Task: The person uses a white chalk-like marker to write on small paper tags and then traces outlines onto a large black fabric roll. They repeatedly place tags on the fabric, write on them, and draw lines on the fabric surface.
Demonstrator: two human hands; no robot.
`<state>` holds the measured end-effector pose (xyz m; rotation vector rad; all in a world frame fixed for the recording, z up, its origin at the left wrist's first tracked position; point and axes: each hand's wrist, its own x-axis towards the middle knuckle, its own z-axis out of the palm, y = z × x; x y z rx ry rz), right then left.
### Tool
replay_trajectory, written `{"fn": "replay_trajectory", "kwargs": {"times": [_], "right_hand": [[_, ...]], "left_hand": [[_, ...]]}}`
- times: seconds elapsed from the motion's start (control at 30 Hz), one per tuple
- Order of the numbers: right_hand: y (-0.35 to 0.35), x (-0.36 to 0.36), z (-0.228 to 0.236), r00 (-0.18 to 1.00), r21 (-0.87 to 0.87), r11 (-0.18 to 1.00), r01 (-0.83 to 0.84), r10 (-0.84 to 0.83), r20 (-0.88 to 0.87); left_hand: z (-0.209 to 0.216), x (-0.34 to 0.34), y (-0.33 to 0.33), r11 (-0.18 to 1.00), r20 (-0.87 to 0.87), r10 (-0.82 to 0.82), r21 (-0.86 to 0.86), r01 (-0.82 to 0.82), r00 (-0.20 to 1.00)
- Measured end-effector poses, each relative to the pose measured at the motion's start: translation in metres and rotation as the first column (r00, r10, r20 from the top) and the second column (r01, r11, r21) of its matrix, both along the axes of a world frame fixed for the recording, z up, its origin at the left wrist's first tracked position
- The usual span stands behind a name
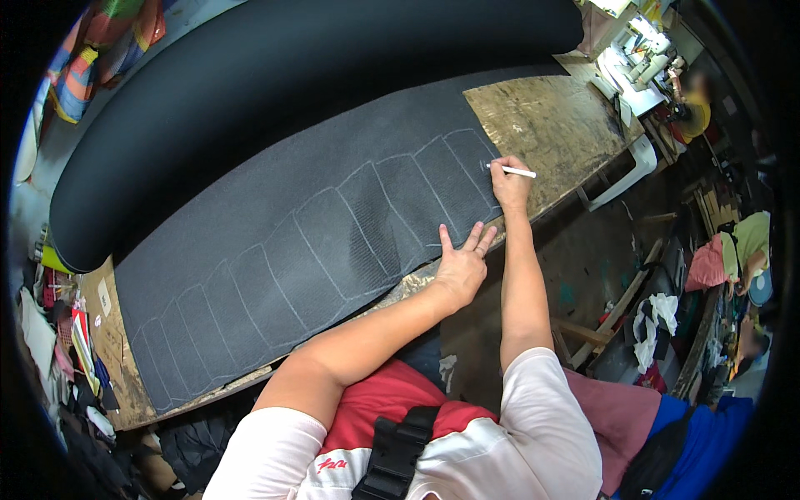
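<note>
Black sheet material (250,200) lies unrolled over a wooden table, its surface drawn with a row of pale panel outlines. My right hand (511,185) grips a white marking pen (518,172), whose tip touches the sheet inside the outline at the right end. Small pale marks show by the tip. My left hand (463,263) rests with its fingers spread on the sheet's near edge, below and left of the pen.
A thick black roll (292,92) lies along the table's far side. Bare wooden tabletop (550,117) shows at the right. Beyond it stands a lit sewing machine (652,67), with a person nearby. A white plastic chair (625,175) stands by the right edge; scraps and wood litter the floor.
</note>
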<state>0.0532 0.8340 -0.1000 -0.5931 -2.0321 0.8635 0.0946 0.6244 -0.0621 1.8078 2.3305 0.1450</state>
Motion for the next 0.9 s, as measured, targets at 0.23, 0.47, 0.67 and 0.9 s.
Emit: {"fn": "replay_trajectory", "kwargs": {"times": [0.23, 0.47, 0.67, 0.9], "right_hand": [[0.003, 0.000, 0.002, 0.990, -0.349, 0.928, -0.130, 0.105, -0.089], [-0.031, -0.001, 0.012, 0.957, -0.217, 0.932, -0.290, 0.279, -0.081], [-0.043, -0.002, 0.009, 0.929, 0.003, 0.929, -0.371, 0.371, -0.010], [-0.042, -0.001, 0.002, 0.969, -0.005, 0.970, -0.243, 0.243, -0.040]], "left_hand": [[0.037, -0.025, -0.007, 0.999, 0.428, -0.035, 0.042, 0.019, 0.903], [0.027, -0.085, -0.042, 0.951, 0.181, 0.165, 0.230, -0.205, 0.969], [-0.001, -0.086, -0.043, 0.951, 0.158, 0.165, 0.238, -0.200, 0.974], [-0.004, -0.083, -0.045, 0.931, 0.175, 0.168, 0.295, -0.215, 0.970]]}}
